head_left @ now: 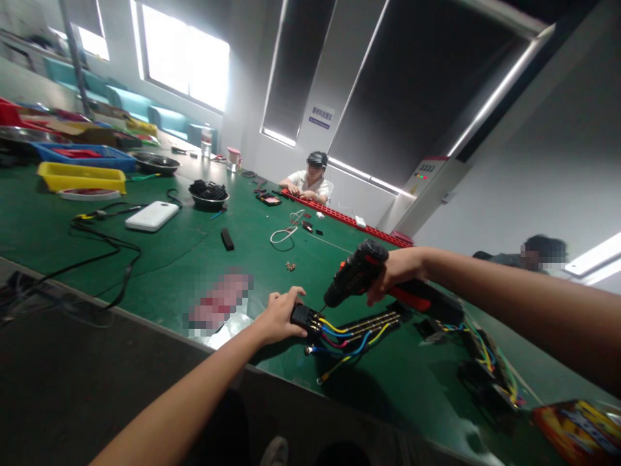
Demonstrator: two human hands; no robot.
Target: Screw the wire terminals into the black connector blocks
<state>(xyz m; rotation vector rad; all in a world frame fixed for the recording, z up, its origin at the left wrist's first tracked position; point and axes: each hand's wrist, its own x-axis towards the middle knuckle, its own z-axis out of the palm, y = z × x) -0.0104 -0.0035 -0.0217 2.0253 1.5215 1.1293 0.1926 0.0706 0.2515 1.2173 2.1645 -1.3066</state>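
Note:
My right hand (395,272) is wrapped round the grip of a black and orange cordless drill (356,272). The drill tilts down, and its thin bit meets the near end of a black terminal piece, or comes very close to it. My left hand (281,317) is closed round that black terminal piece (303,316), bracing it on the green table. Yellow, blue and red wires (356,346) run from it beside long brass strips (373,323). A small pile of brass screws (290,266) lies just beyond my left hand.
To the right lie more wired strip assemblies (490,362) and a colourful packet (579,427). A white power bank (152,216), black cables (111,243), a bowl of black parts (208,194) and a yellow tray (81,178) stand left. A co-worker (313,181) sits across the table.

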